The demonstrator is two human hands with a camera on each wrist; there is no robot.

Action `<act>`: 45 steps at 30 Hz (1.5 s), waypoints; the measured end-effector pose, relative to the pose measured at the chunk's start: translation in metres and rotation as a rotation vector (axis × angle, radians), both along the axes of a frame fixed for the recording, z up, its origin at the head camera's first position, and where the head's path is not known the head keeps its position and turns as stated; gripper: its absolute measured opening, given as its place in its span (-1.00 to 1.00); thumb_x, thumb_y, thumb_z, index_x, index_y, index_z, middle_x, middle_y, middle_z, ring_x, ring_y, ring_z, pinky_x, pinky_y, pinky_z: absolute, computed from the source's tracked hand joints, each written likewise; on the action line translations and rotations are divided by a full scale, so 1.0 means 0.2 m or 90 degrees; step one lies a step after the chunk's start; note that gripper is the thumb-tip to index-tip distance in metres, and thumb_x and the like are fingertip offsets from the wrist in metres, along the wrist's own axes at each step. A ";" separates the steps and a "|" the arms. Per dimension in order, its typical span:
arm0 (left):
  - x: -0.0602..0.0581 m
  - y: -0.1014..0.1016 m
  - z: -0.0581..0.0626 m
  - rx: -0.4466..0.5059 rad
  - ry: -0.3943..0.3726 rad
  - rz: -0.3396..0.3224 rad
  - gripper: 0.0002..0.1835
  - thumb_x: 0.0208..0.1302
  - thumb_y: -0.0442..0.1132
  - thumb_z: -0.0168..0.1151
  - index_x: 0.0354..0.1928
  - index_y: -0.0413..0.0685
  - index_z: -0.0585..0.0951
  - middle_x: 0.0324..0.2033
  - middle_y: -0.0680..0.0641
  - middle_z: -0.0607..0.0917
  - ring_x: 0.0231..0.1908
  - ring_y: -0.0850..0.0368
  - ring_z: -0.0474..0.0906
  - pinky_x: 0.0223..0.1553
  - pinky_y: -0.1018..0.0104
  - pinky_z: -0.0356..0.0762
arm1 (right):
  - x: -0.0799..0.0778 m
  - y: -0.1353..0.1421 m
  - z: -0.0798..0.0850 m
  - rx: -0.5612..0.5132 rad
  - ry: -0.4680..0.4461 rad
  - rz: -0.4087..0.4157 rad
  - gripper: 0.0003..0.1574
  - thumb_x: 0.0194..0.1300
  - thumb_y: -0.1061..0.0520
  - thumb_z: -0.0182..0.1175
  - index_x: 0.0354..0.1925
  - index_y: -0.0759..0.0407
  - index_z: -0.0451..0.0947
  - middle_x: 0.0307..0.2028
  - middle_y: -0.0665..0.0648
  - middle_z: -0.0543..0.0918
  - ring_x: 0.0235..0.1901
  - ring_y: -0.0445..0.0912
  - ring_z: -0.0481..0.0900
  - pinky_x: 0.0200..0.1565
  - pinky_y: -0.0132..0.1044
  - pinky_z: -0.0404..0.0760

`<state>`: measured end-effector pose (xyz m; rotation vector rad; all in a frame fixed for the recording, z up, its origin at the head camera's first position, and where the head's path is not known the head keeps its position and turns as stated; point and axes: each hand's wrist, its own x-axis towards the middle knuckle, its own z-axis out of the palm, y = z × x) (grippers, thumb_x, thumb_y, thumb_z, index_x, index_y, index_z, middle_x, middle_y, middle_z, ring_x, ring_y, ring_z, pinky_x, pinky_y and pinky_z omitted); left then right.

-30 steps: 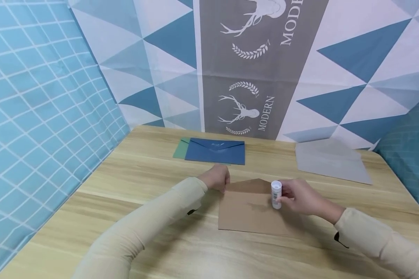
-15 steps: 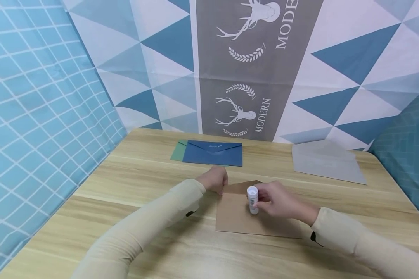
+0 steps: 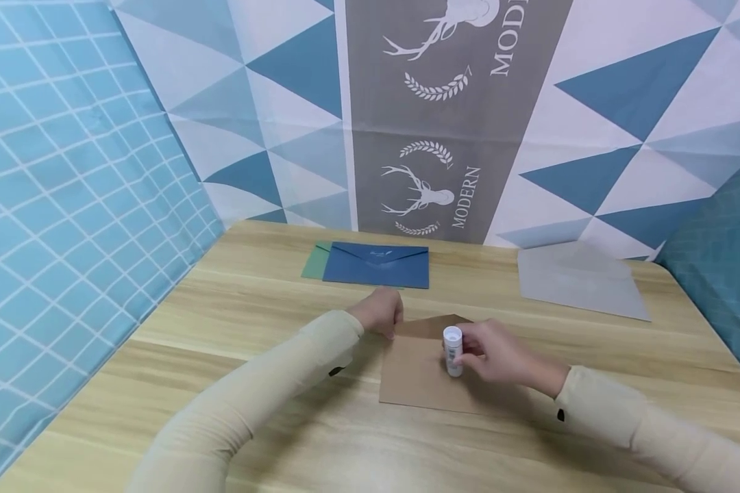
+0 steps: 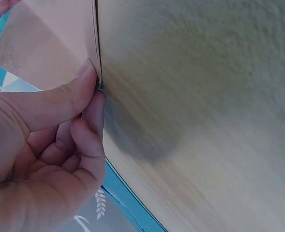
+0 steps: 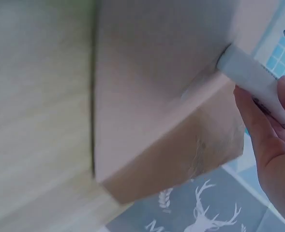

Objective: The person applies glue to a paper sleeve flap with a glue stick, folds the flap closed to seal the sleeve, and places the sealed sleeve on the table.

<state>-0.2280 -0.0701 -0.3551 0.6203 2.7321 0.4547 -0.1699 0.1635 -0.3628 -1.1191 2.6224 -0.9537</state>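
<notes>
A brown paper envelope lies on the table with its flap opened out toward the wall. My left hand pinches its left edge near the fold, thumb on top and forefinger underneath in the left wrist view. My right hand holds a white glue stick upright, its lower end right at the envelope's surface. In the right wrist view, the glue stick's tip meets the brown paper, and faint shiny streaks show on the flap.
Behind my left hand, a blue envelope overlaps a green envelope. A grey envelope lies at the back right. Patterned cloth hangs behind the wooden table and along both sides.
Over the second, my right hand carried the glue stick leftward across the brown envelope, then slightly back right. My left hand keeps its pinch on the edge.
</notes>
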 end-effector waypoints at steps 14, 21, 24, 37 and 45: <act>-0.02 0.00 0.00 0.007 -0.005 -0.009 -0.51 -0.09 -0.49 0.45 -0.83 0.00 0.33 -0.81 0.10 0.25 -0.56 0.22 0.17 -0.38 0.43 0.29 | -0.05 0.22 0.05 0.027 0.047 -0.032 -0.78 0.09 0.36 0.32 -0.24 0.36 0.55 -0.31 0.22 0.74 -0.28 -0.01 0.76 -0.29 -0.38 0.70; -0.01 0.00 -0.03 0.017 -0.005 -0.014 -0.70 -0.13 -0.51 0.44 -0.75 -0.07 0.53 -0.74 0.14 0.40 -0.49 0.25 0.27 -0.09 0.32 0.53 | -0.02 0.27 0.08 0.040 0.032 -0.130 -0.71 0.13 0.27 0.33 -0.16 0.36 0.57 -0.28 0.20 0.75 -0.30 -0.12 0.72 -0.32 -0.41 0.66; -0.01 -0.03 -0.02 0.019 0.014 -0.031 -0.57 -0.13 -0.59 0.32 -0.85 -0.04 0.36 -0.81 0.12 0.23 -0.62 0.23 0.11 -0.39 0.38 0.39 | 0.00 0.29 0.13 0.007 0.039 -0.178 -0.71 0.16 0.24 0.33 -0.14 0.34 0.58 -0.28 0.21 0.76 -0.33 -0.17 0.72 -0.36 -0.45 0.63; -0.07 -0.06 0.09 -0.014 -0.006 -0.015 -0.87 -0.06 -0.45 0.34 -0.41 -0.13 0.72 -0.44 0.00 0.67 -0.42 0.18 0.48 -0.40 0.37 0.50 | 0.04 0.43 0.21 -0.120 0.049 -0.246 -0.65 0.14 0.25 0.35 -0.09 0.37 0.59 -0.20 0.36 0.72 -0.32 -0.40 0.68 -0.34 -0.52 0.65; -0.16 0.06 0.18 0.013 0.054 -0.120 -0.78 0.15 -0.40 0.21 -0.17 -0.13 0.72 -0.19 -0.07 0.75 -0.13 0.09 0.64 -0.09 0.28 0.63 | 0.07 0.39 0.23 -0.176 0.070 -0.205 -0.66 0.12 0.29 0.35 -0.09 0.33 0.59 -0.22 0.33 0.72 -0.30 -0.33 0.70 -0.32 -0.53 0.65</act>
